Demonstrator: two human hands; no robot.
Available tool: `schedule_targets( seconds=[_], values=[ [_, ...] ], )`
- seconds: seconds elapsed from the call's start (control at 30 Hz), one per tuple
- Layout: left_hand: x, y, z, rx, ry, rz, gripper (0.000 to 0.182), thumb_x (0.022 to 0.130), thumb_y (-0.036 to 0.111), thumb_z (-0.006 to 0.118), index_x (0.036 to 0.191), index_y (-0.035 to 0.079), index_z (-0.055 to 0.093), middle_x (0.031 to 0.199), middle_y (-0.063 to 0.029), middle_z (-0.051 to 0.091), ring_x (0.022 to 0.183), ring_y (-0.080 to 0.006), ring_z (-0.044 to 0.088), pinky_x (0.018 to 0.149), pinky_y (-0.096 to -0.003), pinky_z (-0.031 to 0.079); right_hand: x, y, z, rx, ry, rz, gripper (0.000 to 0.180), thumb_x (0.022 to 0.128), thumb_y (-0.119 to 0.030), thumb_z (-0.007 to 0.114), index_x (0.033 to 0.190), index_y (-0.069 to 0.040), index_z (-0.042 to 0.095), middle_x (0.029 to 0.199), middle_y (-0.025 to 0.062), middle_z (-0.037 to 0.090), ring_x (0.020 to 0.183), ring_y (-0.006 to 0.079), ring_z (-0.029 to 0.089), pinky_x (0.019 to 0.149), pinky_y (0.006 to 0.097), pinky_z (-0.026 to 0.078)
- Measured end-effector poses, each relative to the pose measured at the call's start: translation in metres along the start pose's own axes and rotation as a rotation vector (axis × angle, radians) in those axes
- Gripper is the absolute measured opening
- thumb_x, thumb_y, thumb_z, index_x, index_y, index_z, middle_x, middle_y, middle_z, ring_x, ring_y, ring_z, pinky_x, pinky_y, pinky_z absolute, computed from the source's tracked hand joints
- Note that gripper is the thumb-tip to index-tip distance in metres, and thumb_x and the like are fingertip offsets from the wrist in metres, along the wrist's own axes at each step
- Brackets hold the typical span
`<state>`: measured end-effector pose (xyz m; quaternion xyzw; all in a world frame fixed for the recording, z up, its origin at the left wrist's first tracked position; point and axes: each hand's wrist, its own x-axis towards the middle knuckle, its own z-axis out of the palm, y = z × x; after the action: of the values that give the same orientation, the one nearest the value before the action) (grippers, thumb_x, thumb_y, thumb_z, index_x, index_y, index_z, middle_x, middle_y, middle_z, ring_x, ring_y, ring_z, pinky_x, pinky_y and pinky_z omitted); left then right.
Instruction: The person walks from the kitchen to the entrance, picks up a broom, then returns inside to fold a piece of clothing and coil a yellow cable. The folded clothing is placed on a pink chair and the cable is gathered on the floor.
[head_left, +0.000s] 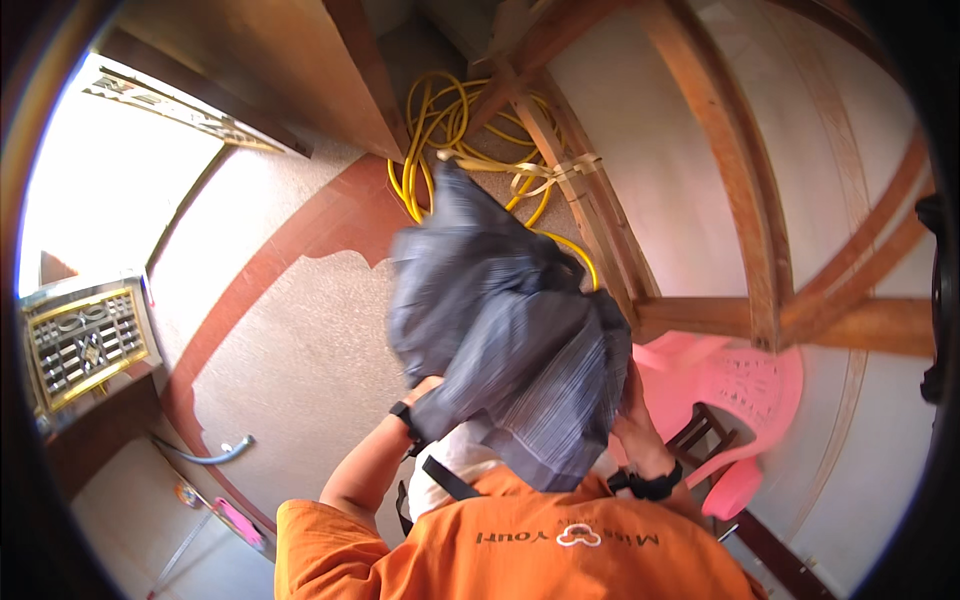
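Note:
A dark grey-blue striped cloth garment (510, 322) is held up in front of my chest, bunched and partly blurred. My left hand (426, 386) grips its left lower edge, and most of the fingers are hidden by the fabric. At the right side of the garment, my right hand (634, 409) holds the cloth, its fingertips tucked behind the folds. Both wrists wear black bands. White fabric (457, 454) shows between the garment and my orange shirt (510, 555).
Beyond the garment, a yellow hose (450, 112) lies coiled on the floor beside wooden beams (577, 180). To the right stands a pink plastic chair (757, 375). A bright doorway (112, 172) opens at left, near a gold-trimmed ornate panel (90, 345) and a grey-blue hose piece (217, 456).

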<state>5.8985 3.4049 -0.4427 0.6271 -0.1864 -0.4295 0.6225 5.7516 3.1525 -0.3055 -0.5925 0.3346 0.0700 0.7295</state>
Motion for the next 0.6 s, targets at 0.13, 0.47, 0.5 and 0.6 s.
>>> schedule_targets(
  seconds=[0.13,0.47,0.5,0.6],
  values=[
    [0.006,0.064,0.032,0.220,-0.223,0.275,0.040,0.071,0.008,0.062,0.108,-0.004,0.054,0.099,-0.0184,0.061,0.093,-0.0269,0.058,0.080,-0.0326,0.046,-0.016,-0.013,0.030,-0.131,0.023,-0.135,0.081,0.080,-0.024,0.065,0.138,-0.004,0.012,0.133,0.0117,0.033,0.120,0.0207,0.036,0.097,0.0324,0.034],
    [-0.020,0.131,0.044,0.719,-0.571,0.301,0.036,0.076,0.013,0.059,0.107,-0.002,0.050,0.086,-0.0230,0.058,0.091,-0.0330,0.057,0.076,-0.0388,0.046,-0.074,-0.017,0.037,-0.159,0.334,-0.480,0.068,0.081,-0.021,0.063,0.130,-0.001,0.021,0.124,0.0117,0.039,0.110,0.0210,0.042,0.089,0.0310,0.040],
    [-0.026,0.136,0.049,0.737,-0.593,0.416,0.037,0.077,0.015,0.059,0.108,-0.001,0.050,0.089,-0.0219,0.059,0.092,-0.0327,0.057,0.078,-0.0384,0.046,-0.084,-0.013,0.033,-0.163,0.358,-0.507,0.066,0.081,-0.021,0.063,0.130,-0.001,0.022,0.123,0.0117,0.039,0.109,0.0211,0.043,0.088,0.0309,0.041],
    [-0.063,0.160,0.053,0.571,-0.568,0.680,0.041,0.076,0.017,0.061,0.112,-0.001,0.051,0.100,-0.0193,0.058,0.097,-0.0328,0.055,0.084,-0.0367,0.045,-0.134,0.014,0.031,-0.155,0.435,-0.540,0.063,0.082,-0.021,0.062,0.127,0.000,0.024,0.120,0.0117,0.041,0.106,0.0212,0.045,0.086,0.0305,0.042]
  ],
)
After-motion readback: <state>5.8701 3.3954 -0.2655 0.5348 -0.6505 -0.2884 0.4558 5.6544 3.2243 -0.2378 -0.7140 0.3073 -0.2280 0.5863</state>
